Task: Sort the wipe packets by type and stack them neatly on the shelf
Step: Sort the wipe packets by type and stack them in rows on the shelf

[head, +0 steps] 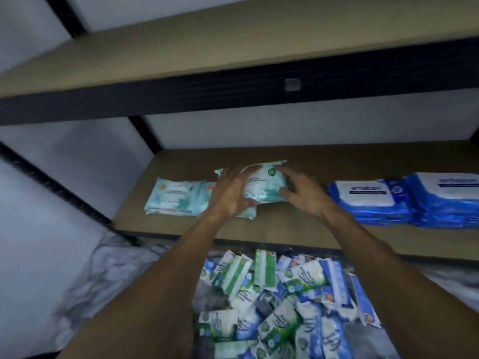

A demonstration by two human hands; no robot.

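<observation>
- Head view: both bare forearms reach forward and up from the bottom of the frame to the shelf (pixel 324 156), ending close together at its middle.
- Left hand (pixel 230 193) shows its back to the camera. Its fingers curl over the left end of a teal packet (pixel 267 185) and its thumb is tucked at the packet's near edge.
- Right hand (pixel 303 193) has spread, curved fingers. Its fingertips are on the packet's far right corner and its thumb on the near right edge, so it pinches that end.
- The packet lies flat between the two hands, label up, over another packet of the same colour. Motion blur hides whether it rests on that one or hangs just above it.
- Just to its left, a pale stack (pixel 173 198) of teal packets sits on the board.
- Well to the right stand two blue stacks (pixel 370 200), side by side and touching.
- Below the shelf's front edge is a heap (pixel 280 294) of loose green, white and blue packets, jumbled at all angles. What holds them cannot be made out.
- An upper shelf (pixel 233 60) spans the top of the frame.
</observation>
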